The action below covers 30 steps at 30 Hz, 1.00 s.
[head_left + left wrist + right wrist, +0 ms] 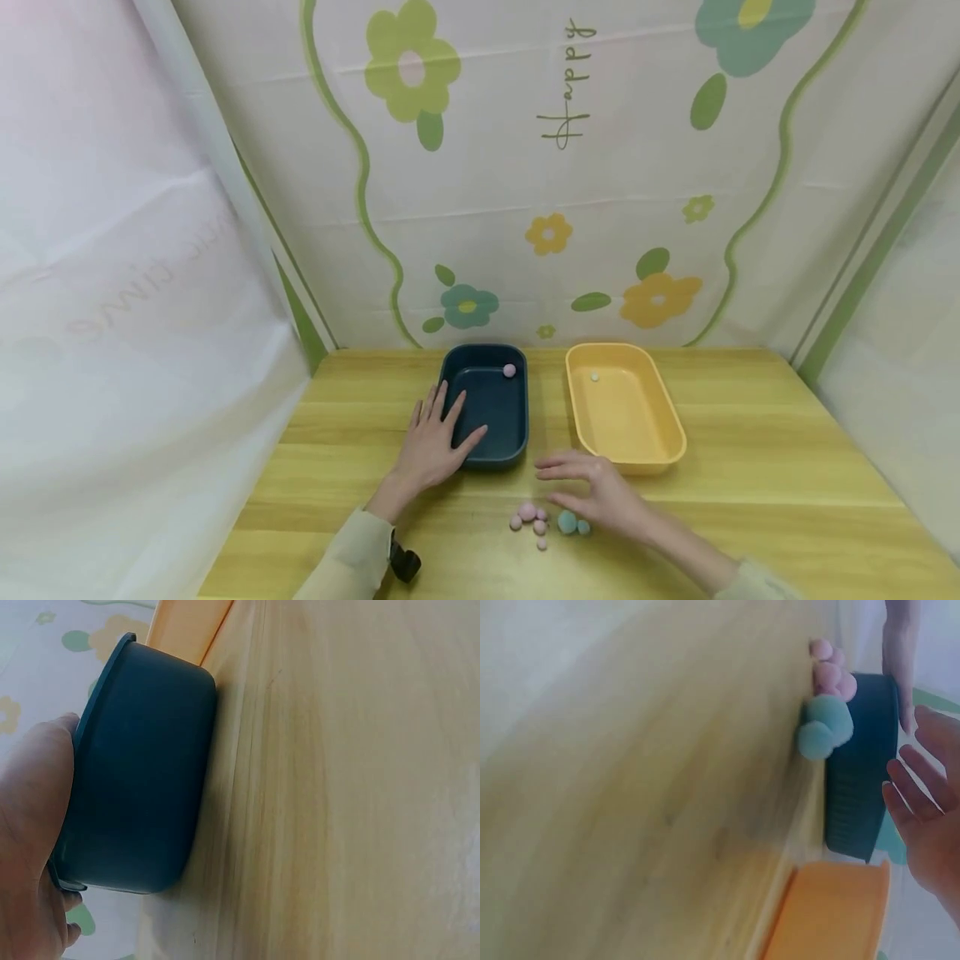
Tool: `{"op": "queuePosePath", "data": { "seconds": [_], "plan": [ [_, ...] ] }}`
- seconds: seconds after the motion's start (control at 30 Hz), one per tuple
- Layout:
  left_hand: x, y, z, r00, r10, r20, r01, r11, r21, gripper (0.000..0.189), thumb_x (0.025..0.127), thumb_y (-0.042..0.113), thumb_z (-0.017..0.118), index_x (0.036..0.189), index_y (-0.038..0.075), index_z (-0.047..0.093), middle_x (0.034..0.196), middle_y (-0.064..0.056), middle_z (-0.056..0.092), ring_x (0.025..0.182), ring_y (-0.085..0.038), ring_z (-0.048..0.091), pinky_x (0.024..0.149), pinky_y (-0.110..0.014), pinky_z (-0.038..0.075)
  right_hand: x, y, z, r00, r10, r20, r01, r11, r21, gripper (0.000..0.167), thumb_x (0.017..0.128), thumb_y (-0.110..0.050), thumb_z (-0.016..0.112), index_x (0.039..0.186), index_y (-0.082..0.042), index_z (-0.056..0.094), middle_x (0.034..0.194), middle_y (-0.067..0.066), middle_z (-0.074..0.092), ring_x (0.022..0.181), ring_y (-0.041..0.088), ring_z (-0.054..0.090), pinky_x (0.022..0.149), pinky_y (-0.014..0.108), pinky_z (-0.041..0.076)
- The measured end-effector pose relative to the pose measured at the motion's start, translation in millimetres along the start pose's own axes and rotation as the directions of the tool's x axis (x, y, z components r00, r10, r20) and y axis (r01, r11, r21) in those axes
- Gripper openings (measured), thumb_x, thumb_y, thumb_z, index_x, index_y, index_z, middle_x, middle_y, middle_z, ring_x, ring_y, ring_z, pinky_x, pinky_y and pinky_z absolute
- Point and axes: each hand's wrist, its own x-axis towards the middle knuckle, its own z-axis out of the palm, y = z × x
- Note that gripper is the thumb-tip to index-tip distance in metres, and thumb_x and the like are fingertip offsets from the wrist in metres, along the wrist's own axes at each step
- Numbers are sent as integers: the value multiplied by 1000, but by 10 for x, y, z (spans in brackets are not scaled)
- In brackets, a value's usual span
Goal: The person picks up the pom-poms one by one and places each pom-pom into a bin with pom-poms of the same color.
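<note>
My left hand (432,446) rests with spread fingers over the left rim of a dark blue tray (495,425); in the left wrist view it lies along the top of the tray's side wall (142,765). One pink pompom (509,370) sits at the tray's far end. Fingers loosely bent and holding nothing, my right hand (596,493) hovers above the table beside the small pompoms. Several pink pompoms (528,512) lie in a cluster, with two blue-green pompoms (567,522) just right of them, below the right hand's fingertips.
A yellow tray (630,417) stands right of the blue one, with a gap between them. Inside it lies one tiny pale green pompom (595,377). Behind the wooden table (750,467) hangs a flower-printed cloth (480,183). A black strap device (405,564) is at the left wrist.
</note>
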Motion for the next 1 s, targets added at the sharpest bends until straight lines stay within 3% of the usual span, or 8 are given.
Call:
{"op": "queuePosePath", "data": {
  "seconds": [0.33,0.53,0.7,1.0],
  "plan": [
    [8,-2,2,1000,-2,0,2,1000,7,90,106,74,48,174,16,35,185,-20,14,174,-41,13,140,-63,17,-46,16,154,997,2,79,-5,999,43,26,88,-1,89,113,-2,85,116,14,84,107,27,80,93,37,68],
    [7,-9,10,1000,7,-6,-7,1000,3,90,107,72,49,173,13,36,185,-21,15,173,-42,15,139,-63,18,-89,32,189,990,36,136,-37,999,3,21,93,-9,87,114,-8,86,114,6,85,104,20,79,91,35,66],
    [9,-3,10,1000,-1,3,1,1000,5,90,107,73,47,174,15,33,185,-20,12,174,-41,12,140,-61,16,-124,60,194,981,63,183,-69,997,27,19,96,-12,85,115,-13,87,113,1,85,105,17,78,91,32,65],
    [4,-3,10,1000,8,1,-8,1000,4,88,108,70,48,174,14,34,185,-22,14,173,-42,13,140,-62,17,-154,89,243,986,70,149,-78,995,55,13,93,-8,88,102,-16,85,103,-4,84,97,10,75,85,26,63]
  ]
}}
